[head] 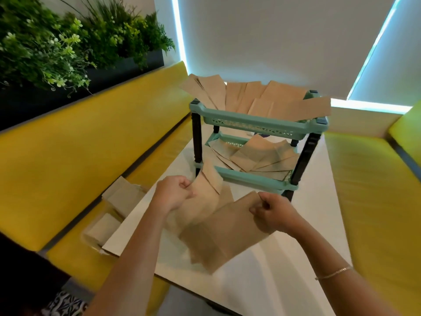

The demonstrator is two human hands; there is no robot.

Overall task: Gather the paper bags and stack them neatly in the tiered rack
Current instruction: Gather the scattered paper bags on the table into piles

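Our left hand (174, 193) curls its fingers around the edge of a fanned bundle of brown paper bags (200, 201), and our right hand (272, 213) pinches the top corner of another paper bag (224, 238) between thumb and curled fingers. Both lots of bags hang between the two hands, just above the white counter (284, 281), their lower ends blurred.

Straight beyond the hands stands the tiered rack (257, 126), teal trays on dark posts, resting on the counter. Its lower tray (252, 179), nearest our hands, holds a loose spread of bags overlapping at angles. The upper tray (250, 124) carries more bags, fanned out and jutting past the rim at the back and to the right.

To the left of our left hand, off the counter's edge, a further heap of bags (118, 201) lies on the yellow bench seat (68, 156). Another yellow seat (376, 190) runs to the right of our right hand, whose wrist wears a thin bracelet (335, 273). Green plants (68, 42) fill a dark planter above the left seat back.
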